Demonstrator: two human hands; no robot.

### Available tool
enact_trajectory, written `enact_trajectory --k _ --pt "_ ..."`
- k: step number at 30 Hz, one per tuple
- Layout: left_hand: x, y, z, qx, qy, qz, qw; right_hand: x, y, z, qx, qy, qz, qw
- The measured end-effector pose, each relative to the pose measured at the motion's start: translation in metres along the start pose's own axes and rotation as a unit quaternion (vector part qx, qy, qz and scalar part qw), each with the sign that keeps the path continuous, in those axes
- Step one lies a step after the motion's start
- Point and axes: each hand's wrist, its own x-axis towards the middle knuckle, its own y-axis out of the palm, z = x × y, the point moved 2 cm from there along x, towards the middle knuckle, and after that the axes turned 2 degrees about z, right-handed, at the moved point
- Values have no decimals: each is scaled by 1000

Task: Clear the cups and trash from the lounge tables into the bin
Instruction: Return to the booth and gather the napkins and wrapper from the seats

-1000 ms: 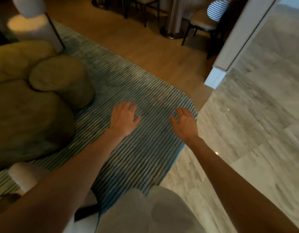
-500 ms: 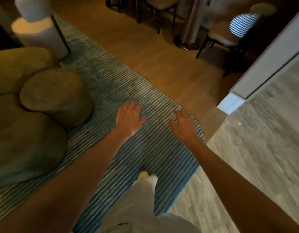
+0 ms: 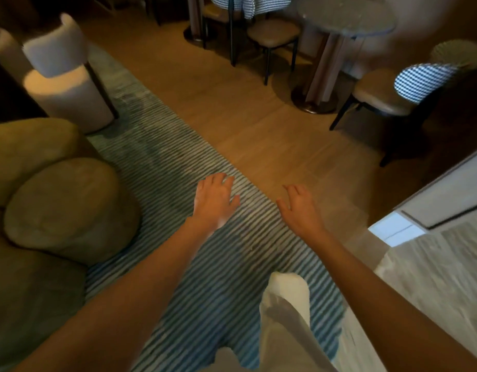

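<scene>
My left hand (image 3: pixel 214 201) and my right hand (image 3: pixel 300 208) are stretched out in front of me above a blue striped rug (image 3: pixel 194 253), palms down, fingers relaxed, holding nothing. A round grey table (image 3: pixel 344 18) stands at the far right on a pedestal; its top looks bare from here. No cup, trash or bin shows in this view. My white-trousered leg (image 3: pixel 284 318) steps forward on the rug.
An olive armchair (image 3: pixel 52 208) fills the left. A white chair (image 3: pixel 68 84) stands beyond it. Checked-back chairs (image 3: pixel 393 95) and a stool (image 3: pixel 272 34) surround the round table on the wooden floor. A white wall corner (image 3: pixel 401 229) and marble floor lie at the right.
The view has moved forward and turned toward the dining chairs and round table. Both hands stay out in front, empty. My right leg has stepped ahead onto the rug.
</scene>
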Motion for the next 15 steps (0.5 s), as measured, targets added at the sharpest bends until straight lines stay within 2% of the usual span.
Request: enact_trajectory --k 2,8,15 --pt "53 -6 -9 -1 -14 -7 1000 56 -14 -13 -5 -18 -8 1000" --pt "178 -32 -19 -16 -78 -24 997 207 -51 -42 -15 -83 47 995" --pt "298 -45 1 -19 -129 -19 991 359 -47 -48 -13 -118 108 987"
